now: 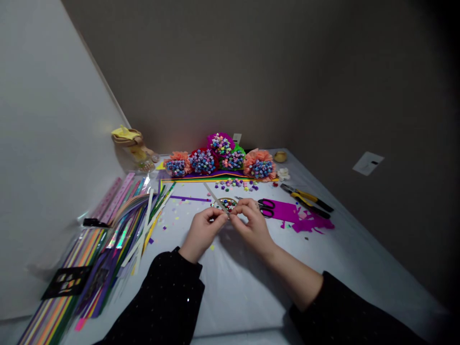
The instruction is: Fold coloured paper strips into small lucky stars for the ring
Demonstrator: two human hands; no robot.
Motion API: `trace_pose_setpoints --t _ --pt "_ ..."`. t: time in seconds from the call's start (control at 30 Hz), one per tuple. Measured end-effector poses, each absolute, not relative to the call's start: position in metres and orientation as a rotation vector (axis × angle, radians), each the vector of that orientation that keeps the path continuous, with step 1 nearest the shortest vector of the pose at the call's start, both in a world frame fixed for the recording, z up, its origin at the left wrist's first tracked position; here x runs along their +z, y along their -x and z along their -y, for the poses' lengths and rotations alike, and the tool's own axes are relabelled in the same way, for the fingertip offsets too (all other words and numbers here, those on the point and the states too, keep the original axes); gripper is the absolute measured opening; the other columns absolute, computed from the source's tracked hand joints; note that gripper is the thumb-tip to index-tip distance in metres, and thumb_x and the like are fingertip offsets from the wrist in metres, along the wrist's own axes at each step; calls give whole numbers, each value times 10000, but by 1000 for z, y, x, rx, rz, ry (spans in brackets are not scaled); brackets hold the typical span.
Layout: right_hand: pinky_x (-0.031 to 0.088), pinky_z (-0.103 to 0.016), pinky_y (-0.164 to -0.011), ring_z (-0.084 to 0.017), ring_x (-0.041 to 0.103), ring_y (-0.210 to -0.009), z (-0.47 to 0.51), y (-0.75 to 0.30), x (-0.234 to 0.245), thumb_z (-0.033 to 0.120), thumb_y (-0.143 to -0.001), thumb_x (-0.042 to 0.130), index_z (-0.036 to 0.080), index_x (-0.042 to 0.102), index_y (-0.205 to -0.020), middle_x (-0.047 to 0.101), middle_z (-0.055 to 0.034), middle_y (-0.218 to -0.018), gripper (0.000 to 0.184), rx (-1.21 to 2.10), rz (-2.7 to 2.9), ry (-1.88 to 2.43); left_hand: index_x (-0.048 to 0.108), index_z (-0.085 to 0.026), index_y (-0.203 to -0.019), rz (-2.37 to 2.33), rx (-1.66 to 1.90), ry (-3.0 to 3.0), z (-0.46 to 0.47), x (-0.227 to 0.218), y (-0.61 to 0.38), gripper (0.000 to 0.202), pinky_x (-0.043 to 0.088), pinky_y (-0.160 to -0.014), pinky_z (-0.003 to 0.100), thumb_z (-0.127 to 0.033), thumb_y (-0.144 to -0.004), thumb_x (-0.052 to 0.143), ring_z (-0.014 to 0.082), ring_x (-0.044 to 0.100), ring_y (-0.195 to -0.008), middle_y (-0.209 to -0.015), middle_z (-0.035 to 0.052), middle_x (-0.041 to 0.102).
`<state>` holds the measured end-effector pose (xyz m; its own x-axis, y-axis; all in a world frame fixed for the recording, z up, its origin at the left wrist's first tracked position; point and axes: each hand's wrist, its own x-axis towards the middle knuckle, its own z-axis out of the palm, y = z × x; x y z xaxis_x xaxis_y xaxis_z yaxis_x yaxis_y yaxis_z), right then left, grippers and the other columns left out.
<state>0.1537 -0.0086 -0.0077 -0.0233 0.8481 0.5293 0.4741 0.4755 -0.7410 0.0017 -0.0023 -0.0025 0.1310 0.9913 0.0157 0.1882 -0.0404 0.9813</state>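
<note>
Over the middle of the table, my left hand (205, 231) and my right hand (253, 229) meet at the fingertips. Both pinch the lower end of a narrow pale paper strip (215, 195), whose free length slants up and to the left. The pinched end is mostly hidden by my fingers. Just beyond my hands lies a shallow round dish (223, 201) with small colourful pieces in it. Black-handled scissors (266, 208) lie just past my right hand, beside a magenta paper piece (283, 210).
Paper strip bundles (82, 261) cover the left side. Loose pale strips (143, 235) lie nearer. At the back stand star bouquets (203, 160) in coloured paper, with small folded stars (237, 183) before them. Yellow-handled pliers (307, 199) and magenta scraps (312, 223) are on the right.
</note>
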Motion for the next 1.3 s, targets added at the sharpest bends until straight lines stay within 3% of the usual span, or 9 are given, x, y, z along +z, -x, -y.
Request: trace_pose_setpoints --t 0.53,0.67,0.77,1.0,1.3 --pt "421 -336 -758 -188 509 -840 4 -148 -18 167 -779 486 198 504 -693 499 -38 -828 93 689 1726 1135 578 -131 -644 -1290 1019 -1359 0 -2 -4 224 365 -587 228 -344 -708 605 110 460 -584 -591 -22 524" --pt "427 -358 -793 -207 519 -885 6 -149 -18 186 -770 544 200 560 -800 517 -55 -876 37 551 1756 1172 553 -135 -609 -1332 1040 -1273 0 -4 -5 248 336 -544 221 -360 -698 609 96 418 -539 -552 -36 486" --pt "423 -381 -821 -232 504 -945 7 -150 -19 214 -751 609 202 580 -923 532 -79 -948 175 366 1822 1167 529 -143 -599 -1309 1059 -1150 0 -7 -7 259 313 -504 211 -368 -679 631 81 390 -500 -526 -48 460" --pt "436 -361 -743 -212 511 -835 8 -151 -17 219 -811 572 197 635 -848 585 -68 -812 77 166 1881 1106 518 -148 -596 -1278 1019 -984 2 -7 -9 271 192 -413 197 -373 -648 661 42 256 -398 -434 -89 346" --pt "430 -383 -750 -224 506 -842 8 -152 -13 217 -776 589 224 654 -838 597 -66 -808 90 179 1887 1119 524 -138 -580 -1232 1026 -906 1 -5 -8 248 174 -413 200 -330 -609 678 31 241 -392 -425 -93 337"
